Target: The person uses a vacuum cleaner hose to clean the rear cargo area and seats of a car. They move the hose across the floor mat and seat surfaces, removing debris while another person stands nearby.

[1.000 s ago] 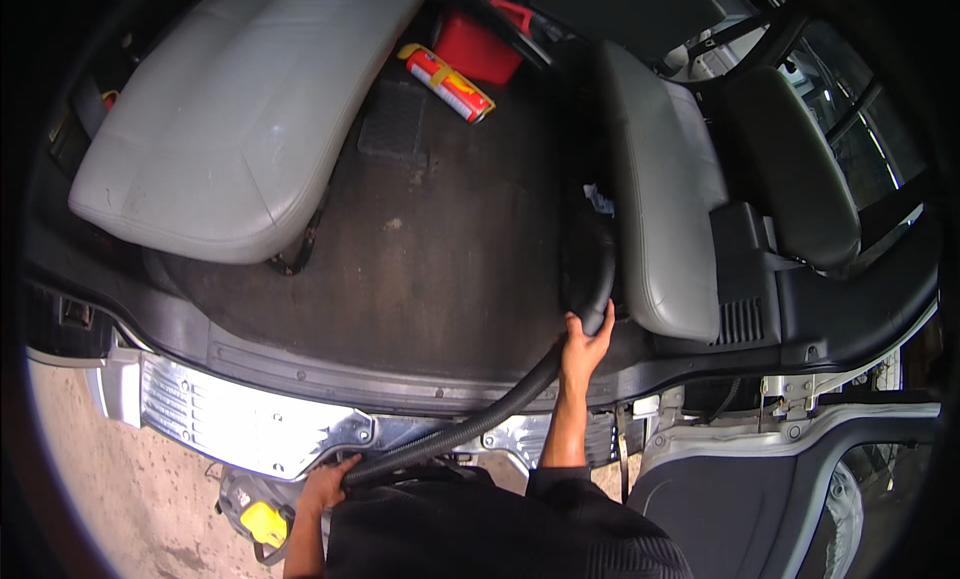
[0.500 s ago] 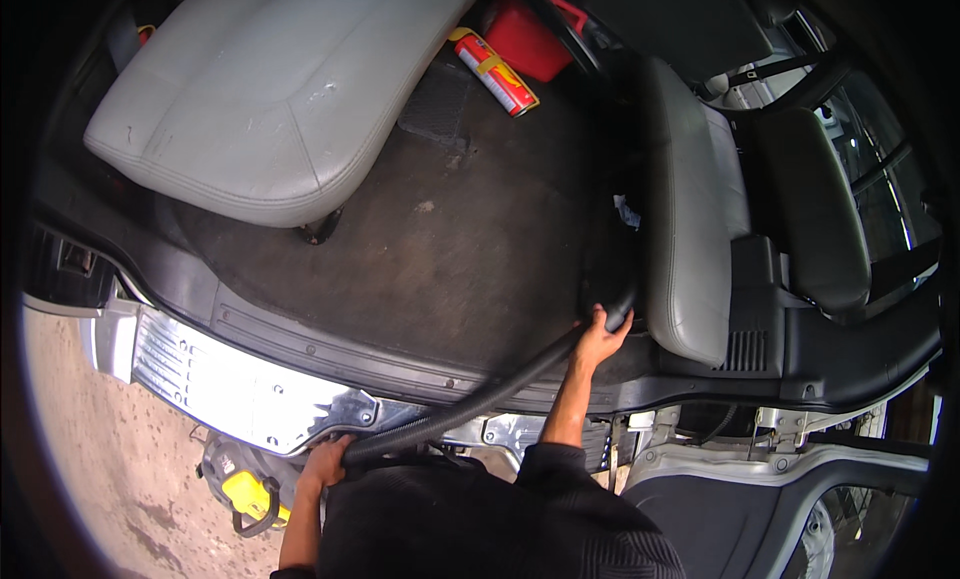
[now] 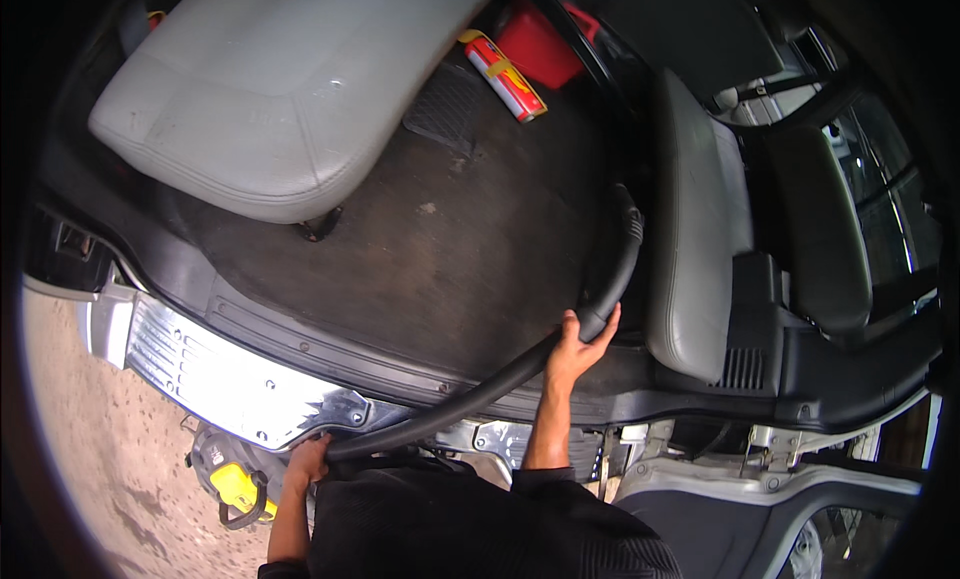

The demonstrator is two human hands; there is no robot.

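A black vacuum cleaner hose [image 3: 468,403] runs across the vehicle's door sill. My right hand [image 3: 577,353] is closed round its curved handle tube [image 3: 622,262], whose far end reaches over the dark floor beside the grey seat on the right. Lower left, my left hand [image 3: 309,459] grips the hose close to my body, outside the sill. Below that hand stands the vacuum cleaner [image 3: 232,476], grey and yellow with a black carry handle, on the ground.
A large grey seat [image 3: 265,109] overhangs the floor mat [image 3: 400,264] at left. A red and yellow spray can [image 3: 505,82] lies beside a red container [image 3: 545,44] at the back. The metal step [image 3: 245,379] borders the stained ground, and an open door [image 3: 720,509] stands lower right.
The right hand has shifted slightly left and toward me, drawing the tube with it. A pale scrap by the right seat no longer shows; the tube's end is now there.
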